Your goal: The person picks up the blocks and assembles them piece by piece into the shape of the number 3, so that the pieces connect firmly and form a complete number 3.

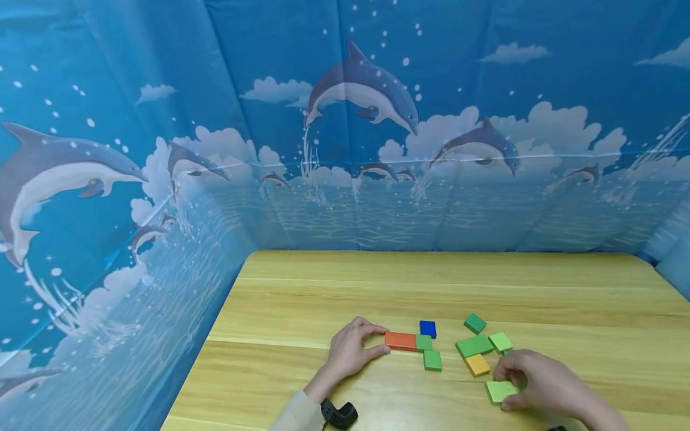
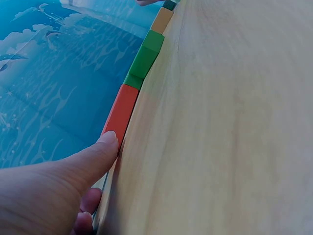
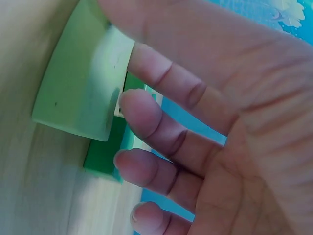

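Observation:
My left hand (image 1: 347, 350) has its thumb and index finger at the left end of a flat red block (image 1: 400, 341), pinching it on the table. In the left wrist view the thumb presses the side of the red block (image 2: 120, 110). A small green block (image 1: 424, 342) meets the red one's right end. Another green block (image 1: 432, 360) lies just below it, and a blue block (image 1: 428, 328) just above. At the right, my right hand (image 1: 544, 383) pinches a light green block (image 1: 499, 391) between thumb and fingers. The right wrist view shows this light green block (image 3: 80, 78) close up.
Right of centre, a larger green block (image 1: 474, 346) lies against an orange block (image 1: 477, 364) and a smaller light green block (image 1: 501, 342). A green block (image 1: 475, 323) sits farther back. The wooden table (image 1: 302, 299) ends at a blue dolphin-print curtain (image 1: 356, 203).

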`<state>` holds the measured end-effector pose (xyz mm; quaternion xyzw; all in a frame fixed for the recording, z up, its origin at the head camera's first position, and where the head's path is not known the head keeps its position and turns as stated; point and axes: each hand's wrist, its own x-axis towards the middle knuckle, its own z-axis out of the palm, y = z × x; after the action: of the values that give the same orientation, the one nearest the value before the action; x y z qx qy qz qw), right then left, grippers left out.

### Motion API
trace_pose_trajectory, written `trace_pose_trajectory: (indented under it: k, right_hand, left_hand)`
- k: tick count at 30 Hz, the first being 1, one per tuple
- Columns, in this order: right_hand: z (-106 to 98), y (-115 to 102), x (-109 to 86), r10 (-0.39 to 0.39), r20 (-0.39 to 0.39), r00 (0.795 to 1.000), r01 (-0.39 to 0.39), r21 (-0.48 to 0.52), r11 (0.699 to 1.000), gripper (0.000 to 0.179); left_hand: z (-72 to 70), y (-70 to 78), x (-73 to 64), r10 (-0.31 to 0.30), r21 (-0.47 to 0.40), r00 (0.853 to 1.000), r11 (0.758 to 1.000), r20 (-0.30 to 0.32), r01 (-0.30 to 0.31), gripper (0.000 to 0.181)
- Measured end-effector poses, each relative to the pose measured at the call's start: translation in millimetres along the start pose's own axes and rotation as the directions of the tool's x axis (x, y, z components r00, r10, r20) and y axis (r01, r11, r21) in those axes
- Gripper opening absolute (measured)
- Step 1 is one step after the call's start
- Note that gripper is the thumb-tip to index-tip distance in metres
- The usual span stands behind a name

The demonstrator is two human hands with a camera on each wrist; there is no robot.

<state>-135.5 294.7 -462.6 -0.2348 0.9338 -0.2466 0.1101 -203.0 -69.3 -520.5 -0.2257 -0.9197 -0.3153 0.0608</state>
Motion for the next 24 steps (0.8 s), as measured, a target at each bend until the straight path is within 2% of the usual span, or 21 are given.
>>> trace_pose_trajectory:
  k: [6,10,13,17,21,24]
  right_hand:
    - [-3,5,-1.3,-0.017,0.004,1.0,0.017,-0.001,1.0,0.036]
    - [0,0,0.6,-0.024,-0.049,0.999,0.023,-0.038,0.999,0.035]
    - [4,-10,4.7,0.015,-0.14,0.99,-0.029,-0.101,0.994,0.034]
    - [10,-24,13.0,0.097,-0.246,0.964,-0.145,-0.182,0.973,0.032]
    - [15,-32,20.5,0.134,-0.294,0.946,-0.206,-0.229,0.951,0.035]
    - [18,-35,23.5,0.159,-0.31,0.937,-0.235,-0.227,0.945,0.039]
  left_hand:
    - [-0.3,-0.6,0.5,0.02,0.001,1.0,1.0,-0.013,-0.019,0.039]
    - [-0.2,-0.9,0.2,0.028,0.006,0.999,1.0,-0.019,-0.028,0.039]
    - [-0.5,-0.9,0.1,0.023,0.003,1.0,1.0,-0.016,-0.023,0.039]
    - [-1.4,-0.4,-0.1,0.002,-0.004,1.0,1.0,-0.003,-0.002,0.039]
    - [-1.1,0.1,0.2,-0.013,-0.008,1.0,1.0,0.011,0.013,0.04]
    - [-0.9,0.6,0.0,-0.018,-0.01,1.0,1.0,0.017,0.018,0.04]
